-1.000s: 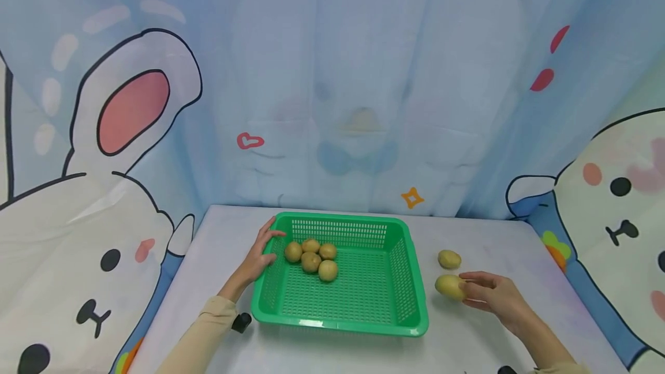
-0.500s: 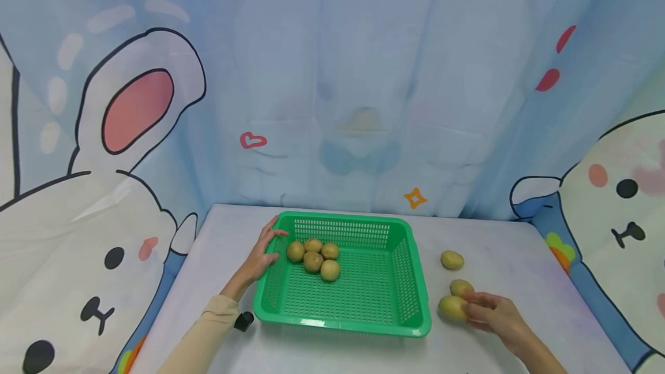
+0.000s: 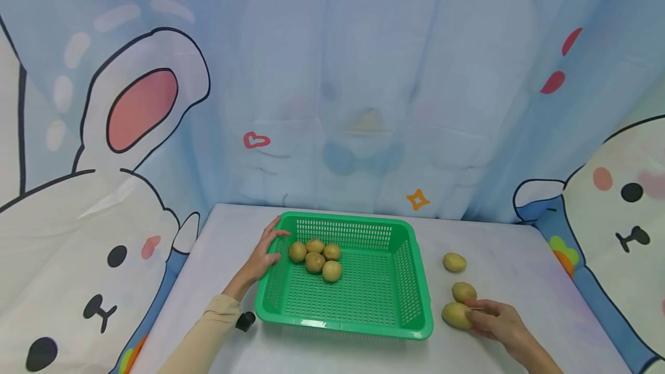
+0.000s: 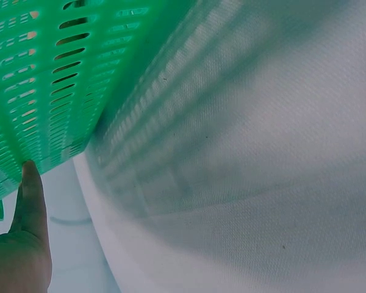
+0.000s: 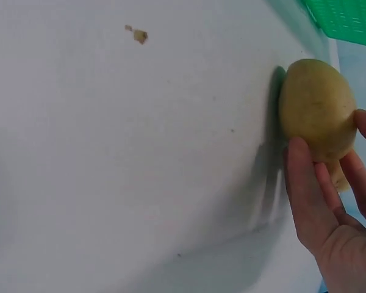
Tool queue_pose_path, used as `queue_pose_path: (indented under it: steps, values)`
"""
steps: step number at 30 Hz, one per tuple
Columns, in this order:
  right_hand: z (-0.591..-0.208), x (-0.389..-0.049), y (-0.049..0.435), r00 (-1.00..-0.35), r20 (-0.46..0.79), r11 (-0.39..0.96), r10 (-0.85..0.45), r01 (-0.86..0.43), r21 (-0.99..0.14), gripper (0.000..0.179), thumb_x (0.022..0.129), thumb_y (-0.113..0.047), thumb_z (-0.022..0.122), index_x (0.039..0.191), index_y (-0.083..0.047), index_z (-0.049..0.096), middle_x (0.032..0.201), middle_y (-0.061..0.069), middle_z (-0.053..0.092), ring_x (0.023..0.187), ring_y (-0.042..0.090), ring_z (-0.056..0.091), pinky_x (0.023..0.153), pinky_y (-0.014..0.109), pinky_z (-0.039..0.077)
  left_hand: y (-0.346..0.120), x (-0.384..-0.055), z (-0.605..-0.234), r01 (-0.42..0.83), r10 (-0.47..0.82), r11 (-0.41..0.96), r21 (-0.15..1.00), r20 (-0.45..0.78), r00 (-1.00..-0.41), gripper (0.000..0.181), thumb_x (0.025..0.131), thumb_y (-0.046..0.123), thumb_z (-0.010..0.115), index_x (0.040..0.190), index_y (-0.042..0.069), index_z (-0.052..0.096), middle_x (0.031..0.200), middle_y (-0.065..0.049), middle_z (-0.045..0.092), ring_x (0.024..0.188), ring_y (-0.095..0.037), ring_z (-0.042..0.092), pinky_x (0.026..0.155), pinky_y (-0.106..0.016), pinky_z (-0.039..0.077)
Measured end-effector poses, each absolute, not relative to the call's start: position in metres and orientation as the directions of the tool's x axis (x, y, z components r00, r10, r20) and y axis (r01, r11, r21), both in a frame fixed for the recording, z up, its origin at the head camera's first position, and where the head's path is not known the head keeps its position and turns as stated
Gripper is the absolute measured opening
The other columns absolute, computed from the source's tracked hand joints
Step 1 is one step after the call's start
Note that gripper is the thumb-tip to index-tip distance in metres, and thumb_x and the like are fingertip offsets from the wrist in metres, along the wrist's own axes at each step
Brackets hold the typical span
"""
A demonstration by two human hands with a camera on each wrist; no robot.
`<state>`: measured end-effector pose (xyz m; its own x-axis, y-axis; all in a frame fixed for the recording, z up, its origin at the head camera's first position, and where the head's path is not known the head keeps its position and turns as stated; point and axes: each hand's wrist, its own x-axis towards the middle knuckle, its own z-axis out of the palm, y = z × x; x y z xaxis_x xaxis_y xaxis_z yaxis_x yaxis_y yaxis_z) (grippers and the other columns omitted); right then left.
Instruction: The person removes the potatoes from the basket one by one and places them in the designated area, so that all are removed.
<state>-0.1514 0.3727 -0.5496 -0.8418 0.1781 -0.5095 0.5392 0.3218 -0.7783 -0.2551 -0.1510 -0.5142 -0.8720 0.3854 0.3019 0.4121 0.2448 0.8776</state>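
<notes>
A large yellowish potato (image 3: 456, 316) is pinched between the thumb and fingers of my right hand (image 3: 501, 326), to the right of the green plastic basket (image 3: 358, 329). In the right wrist view this potato (image 5: 317, 108) appears close against the white tabletop, with the fingertips on its near end. Just behind it lies a second potato (image 3: 464, 292), and farther back a third one (image 3: 454, 262). My left hand (image 3: 261, 257) grips the basket's left rim. One finger (image 4: 33, 195) shows against the basket wall in the left wrist view. Several round potatoes (image 3: 314, 262) sit together in the basket's left half.
The white table (image 3: 306, 354) runs back to a blue cartoon-printed curtain (image 3: 363, 62). A small black object (image 3: 245, 321) shows beside my left sleeve (image 3: 205, 333). Small brown specks (image 5: 139, 36) lie on the tabletop in the right wrist view.
My right hand and its potato have moved toward me. Another potato is now seen behind them, where none showed a second ago. The left hand keeps its grip on the rim.
</notes>
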Motion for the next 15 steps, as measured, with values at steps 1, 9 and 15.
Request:
queue_pose_path:
  steps: [1, 9, 15]
  values:
    - [-0.548, -0.152, 0.373, -0.844, -0.51, 0.342, 0.168, 0.535, -0.773, 0.061, 0.088, -0.019, 0.073, 0.13, 0.016, 0.048, 0.112, 0.026, 0.061, 0.086, 0.02, 0.067, 0.079, 0.039, 0.057, -0.151, -0.255, -0.514, 0.412, 0.384, 0.244, 0.878, 0.303, -0.872, 0.055, 0.072, -0.016, 0.042, 0.125, -0.01, 0.053, 0.158, -0.033, 0.007, 0.145, -0.052, 0.003, 0.091, -0.057, 0.028]
    - [-0.507, -0.174, 0.368, -0.902, -0.417, 0.571, 0.114, 0.403, -0.715, 0.055, 0.095, -0.027, 0.061, 0.129, 0.015, 0.05, 0.118, 0.032, 0.058, 0.099, 0.034, 0.063, 0.081, 0.047, 0.055, -0.15, -0.255, -0.511, 0.422, 0.383, 0.237, 0.875, 0.315, -0.868, 0.054, 0.073, -0.015, 0.042, 0.125, -0.009, 0.054, 0.159, -0.032, 0.008, 0.145, -0.053, 0.003, 0.089, -0.057, 0.028]
    - [-0.477, -0.193, 0.345, -0.944, -0.328, 0.607, 0.026, 0.275, -0.745, 0.059, 0.1, -0.034, 0.053, 0.134, 0.013, 0.047, 0.132, 0.036, 0.05, 0.107, 0.039, 0.063, 0.083, 0.046, 0.055, -0.151, -0.253, -0.51, 0.411, 0.389, 0.237, 0.88, 0.301, -0.871, 0.054, 0.073, -0.013, 0.043, 0.125, -0.01, 0.053, 0.158, -0.034, 0.007, 0.145, -0.052, 0.002, 0.095, -0.061, 0.026]
